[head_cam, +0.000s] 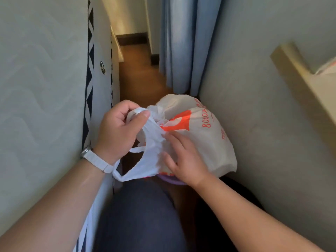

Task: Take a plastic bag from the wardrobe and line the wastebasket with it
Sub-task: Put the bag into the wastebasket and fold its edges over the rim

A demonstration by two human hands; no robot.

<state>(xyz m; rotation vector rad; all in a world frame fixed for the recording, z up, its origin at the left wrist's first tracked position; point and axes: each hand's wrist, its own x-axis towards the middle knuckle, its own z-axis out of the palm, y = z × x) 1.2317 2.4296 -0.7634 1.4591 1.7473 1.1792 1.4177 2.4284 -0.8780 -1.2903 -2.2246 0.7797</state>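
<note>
Between mattress [36, 88] and wall [263, 115], a white plastic bag [196, 135] is spread over a purple wastebasket [171, 180] — its handle pinched in the left hand [116, 133], the right hand [183, 159] pressed flat, fingers apart.

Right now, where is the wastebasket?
Low centre in the head view: only its purple rim shows beneath the plastic bag, under the right hand, beside the right-hand wall.
</note>
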